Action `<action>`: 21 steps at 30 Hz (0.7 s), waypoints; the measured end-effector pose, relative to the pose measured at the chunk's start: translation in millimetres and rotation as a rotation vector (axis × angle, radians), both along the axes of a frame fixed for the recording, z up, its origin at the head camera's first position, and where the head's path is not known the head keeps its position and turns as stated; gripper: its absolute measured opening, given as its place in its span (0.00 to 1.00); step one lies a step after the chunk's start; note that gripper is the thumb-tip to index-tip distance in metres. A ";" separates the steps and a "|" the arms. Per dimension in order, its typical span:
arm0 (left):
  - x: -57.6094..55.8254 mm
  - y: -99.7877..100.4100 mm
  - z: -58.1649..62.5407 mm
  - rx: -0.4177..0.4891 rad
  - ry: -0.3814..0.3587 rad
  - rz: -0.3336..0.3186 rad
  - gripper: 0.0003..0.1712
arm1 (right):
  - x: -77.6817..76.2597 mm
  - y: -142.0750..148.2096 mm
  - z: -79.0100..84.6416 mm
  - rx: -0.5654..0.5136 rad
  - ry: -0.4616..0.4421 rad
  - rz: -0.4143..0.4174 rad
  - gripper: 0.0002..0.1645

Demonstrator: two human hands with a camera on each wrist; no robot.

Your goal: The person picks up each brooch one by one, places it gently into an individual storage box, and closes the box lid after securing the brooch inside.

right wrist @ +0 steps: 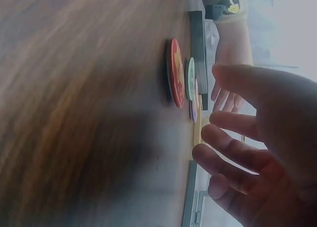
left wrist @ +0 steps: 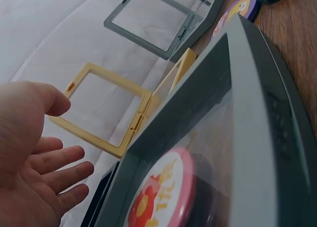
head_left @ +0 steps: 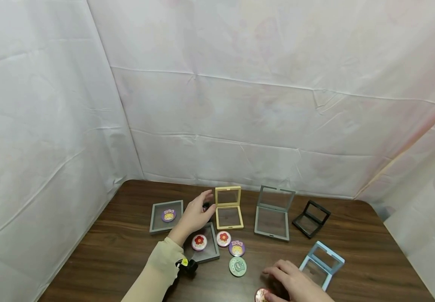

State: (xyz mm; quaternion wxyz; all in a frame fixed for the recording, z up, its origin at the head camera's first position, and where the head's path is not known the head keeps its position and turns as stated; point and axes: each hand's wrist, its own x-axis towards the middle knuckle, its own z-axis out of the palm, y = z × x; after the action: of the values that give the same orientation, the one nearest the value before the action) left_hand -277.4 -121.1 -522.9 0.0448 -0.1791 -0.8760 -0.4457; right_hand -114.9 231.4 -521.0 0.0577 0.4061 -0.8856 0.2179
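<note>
My left hand [head_left: 195,213] reaches over a grey display frame [head_left: 212,256] that holds a red-flower badge [head_left: 199,242]. Its fingers are relaxed and hold nothing, as the left wrist view confirms. Just right of the fingertips, a yellow display frame [head_left: 229,227] stands with its lid raised. Part of a dark object [head_left: 206,205] shows behind the hand. At the front, my right hand [head_left: 293,280] hovers beside a red badge [right wrist: 177,73], its fingers loosely bent and nothing gripped. A second red-flower badge [head_left: 223,238], a purple badge [head_left: 237,248] and a green badge [head_left: 238,266] lie between the hands.
Another grey frame [head_left: 151,219] with a purple badge [head_left: 169,215] lies at the left. Raised-lid frames stand right of centre: a grey one [head_left: 272,237], a small black one [head_left: 310,221] and a light-blue one [head_left: 329,261]. White cloth [head_left: 240,105] hangs behind the wooden table [head_left: 100,260].
</note>
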 end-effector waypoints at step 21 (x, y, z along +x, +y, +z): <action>-10.9 13.2 8.1 0.048 -0.067 0.021 0.34 | -9.2 2.6 -6.3 0.040 -0.124 0.127 0.33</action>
State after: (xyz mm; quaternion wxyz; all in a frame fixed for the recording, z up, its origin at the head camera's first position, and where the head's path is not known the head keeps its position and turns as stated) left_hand -288.3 -108.0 -514.8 0.0248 -0.1537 -0.8678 -0.4719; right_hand -124.1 234.0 -527.3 -0.0193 0.4482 -0.8642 0.2280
